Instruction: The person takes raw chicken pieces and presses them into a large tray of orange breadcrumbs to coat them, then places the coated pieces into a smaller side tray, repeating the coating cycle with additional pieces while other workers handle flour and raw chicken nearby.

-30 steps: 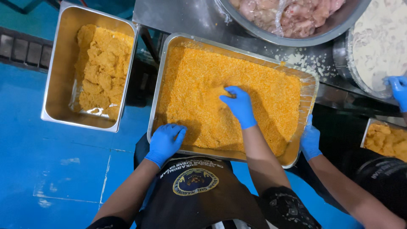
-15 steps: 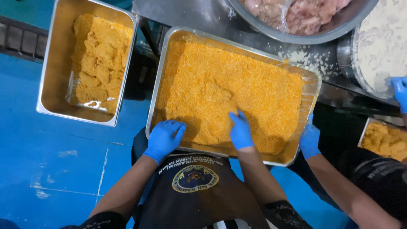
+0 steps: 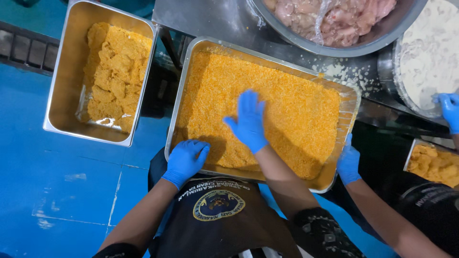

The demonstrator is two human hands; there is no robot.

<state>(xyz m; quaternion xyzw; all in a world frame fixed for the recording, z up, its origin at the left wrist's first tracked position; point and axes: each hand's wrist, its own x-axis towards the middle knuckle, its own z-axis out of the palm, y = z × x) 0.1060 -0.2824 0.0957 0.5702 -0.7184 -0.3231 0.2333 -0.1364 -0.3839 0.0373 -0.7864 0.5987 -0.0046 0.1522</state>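
A large steel tray (image 3: 185,91) full of orange breadcrumbs (image 3: 296,110) lies in front of me. My left hand (image 3: 184,160), in a blue glove, grips the tray's near rim at its left corner. My right hand (image 3: 249,122), also gloved in blue, lies flat with fingers spread on the crumbs near the tray's middle. Whether anything lies under the palm is hidden.
A second steel tray (image 3: 62,95) at the left holds several breaded pieces (image 3: 114,71). A metal bowl of raw chicken (image 3: 334,19) sits at the top, a basin of white batter (image 3: 425,57) at the right. Another person's gloved hand (image 3: 348,163) holds the crumb tray's right corner; the other gloved hand (image 3: 449,110) is at the basin.
My right hand slid back toward the near edge of the crumbs, then forward again to the middle, now flat and spread. My left hand stayed on the rim.
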